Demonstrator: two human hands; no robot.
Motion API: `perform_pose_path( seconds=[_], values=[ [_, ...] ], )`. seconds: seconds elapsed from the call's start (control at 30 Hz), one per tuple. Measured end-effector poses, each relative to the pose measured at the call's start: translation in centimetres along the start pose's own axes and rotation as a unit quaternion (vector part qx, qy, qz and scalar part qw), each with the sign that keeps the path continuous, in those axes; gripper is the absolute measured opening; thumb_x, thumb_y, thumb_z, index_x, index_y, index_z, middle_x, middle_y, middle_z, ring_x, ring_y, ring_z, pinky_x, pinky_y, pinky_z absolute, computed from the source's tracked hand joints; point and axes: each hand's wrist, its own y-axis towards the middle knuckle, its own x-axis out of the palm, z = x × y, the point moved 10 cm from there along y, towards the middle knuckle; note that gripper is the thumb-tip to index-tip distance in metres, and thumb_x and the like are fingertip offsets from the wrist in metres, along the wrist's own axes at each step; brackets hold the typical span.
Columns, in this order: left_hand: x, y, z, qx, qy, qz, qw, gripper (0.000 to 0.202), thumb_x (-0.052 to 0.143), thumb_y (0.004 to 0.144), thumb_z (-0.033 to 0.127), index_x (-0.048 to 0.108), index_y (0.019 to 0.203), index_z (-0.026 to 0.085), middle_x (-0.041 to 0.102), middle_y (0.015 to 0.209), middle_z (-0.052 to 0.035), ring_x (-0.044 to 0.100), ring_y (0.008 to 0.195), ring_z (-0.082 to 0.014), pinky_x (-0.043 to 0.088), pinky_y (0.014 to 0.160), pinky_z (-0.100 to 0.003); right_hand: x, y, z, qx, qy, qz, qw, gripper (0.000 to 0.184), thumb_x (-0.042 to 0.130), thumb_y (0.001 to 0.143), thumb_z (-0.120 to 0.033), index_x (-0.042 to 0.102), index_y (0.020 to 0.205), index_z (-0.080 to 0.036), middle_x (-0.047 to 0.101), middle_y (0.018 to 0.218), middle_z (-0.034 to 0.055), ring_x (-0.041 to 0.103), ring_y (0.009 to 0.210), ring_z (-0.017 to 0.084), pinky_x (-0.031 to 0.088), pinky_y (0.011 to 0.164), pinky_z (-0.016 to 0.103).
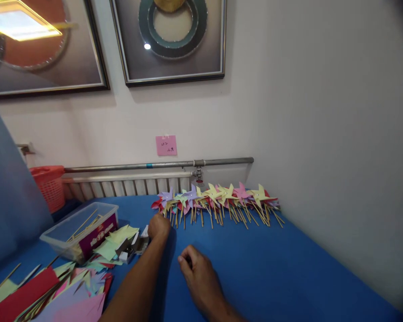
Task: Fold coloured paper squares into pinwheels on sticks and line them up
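My left hand (159, 226) reaches forward, closed like a fist, its fingers turned away from view. It is beside the left end of a row of paper pinwheels (226, 193) on wooden sticks; a red pinwheel (157, 204) lies just beyond its knuckles. What it grips, if anything, is hidden. Close to its left are two small open boxes, one a white box (126, 250) with small metal bits inside. My right hand (199, 277) is curled above the blue table (262, 264), thumb near the bent forefinger, with nothing visible in it.
A clear plastic bin (58, 232) with wooden sticks stands at left. Cut paper sheets (70, 299) in several colours lie in front of it. A red basket (49, 188), a radiator (127, 184) and a pipe (127, 167) are along the wall. A blue curtain (10, 188) hangs at left.
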Motion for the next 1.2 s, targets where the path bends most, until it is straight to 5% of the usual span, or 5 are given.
perform_pose_path(
  seconds=[0.4, 0.53, 0.67, 0.77, 1.2],
  values=[
    [0.8, -10.9, 0.9, 0.175, -0.025, -0.109, 0.978, 0.015, 0.056, 0.088, 0.023, 0.07, 0.087, 0.02, 0.077, 0.09, -0.0059, 0.069, 0.088, -0.0188, 0.042, 0.072, -0.027, -1.1, 0.2, 1.4, -0.001, 0.065, 0.055, 0.996, 0.028, 0.051, 0.094, -0.037, 0.064, 0.114, -0.022, 0.071, 0.113, 0.01, 0.068, 0.104, 0.025, 0.052, 0.091, 0.036],
    [-0.9, -13.9, -1.2, 0.188, -0.017, -0.041, 0.981, 0.023, 0.051, 0.092, 0.033, 0.067, 0.082, 0.021, 0.074, 0.088, -0.007, 0.066, 0.088, -0.0221, 0.043, 0.078, -0.032, -0.9, 0.3, 1.1, -0.047, 0.056, 0.062, 0.995, 0.054, 0.057, 0.09, -0.048, 0.057, 0.138, -0.022, 0.054, 0.147, 0.0135, 0.05, 0.137, 0.031, 0.038, 0.115, 0.046],
    [-3.1, -14.4, -1.3, 0.247, -0.062, 0.029, 0.967, 0.036, 0.055, 0.092, 0.045, 0.069, 0.115, 0.022, 0.068, 0.125, -0.0127, 0.054, 0.128, -0.03, 0.036, 0.109, -0.043, 0.3, 0.4, 1.0, -0.077, 0.068, 0.023, 0.994, 0.08, 0.058, 0.089, -0.059, 0.035, 0.156, -0.023, 0.025, 0.167, 0.012, 0.024, 0.153, 0.033, 0.022, 0.124, 0.054],
    [-3.6, -13.8, -1.3, 0.277, -0.144, 0.009, 0.95, 0.068, 0.053, 0.093, 0.044, 0.037, 0.154, 0.021, 0.033, 0.164, -0.0117, 0.023, 0.153, -0.0274, 0.02, 0.123, -0.046, 0.7, -0.2, 0.3, -0.089, 0.098, -0.014, 0.991, 0.087, 0.054, 0.09, -0.063, 0.021, 0.161, -0.025, 0.015, 0.17, 0.0102, 0.014, 0.156, 0.031, 0.016, 0.125, 0.056],
    [-2.1, -14.7, -1.0, 0.293, -0.392, -0.209, 0.847, 0.07, 0.025, 0.101, 0.058, 0.01, 0.163, 0.029, 0.008, 0.17, 0.0015, 0.005, 0.157, -0.0245, 0.016, 0.128, -0.045, 1.3, -1.8, -1.2, -0.048, 0.197, -0.106, 0.973, 0.1, 0.037, 0.086, -0.082, 0.002, 0.162, -0.028, 0.003, 0.171, 0.0074, 0.005, 0.157, 0.026, 0.009, 0.126, 0.052]
  ],
)
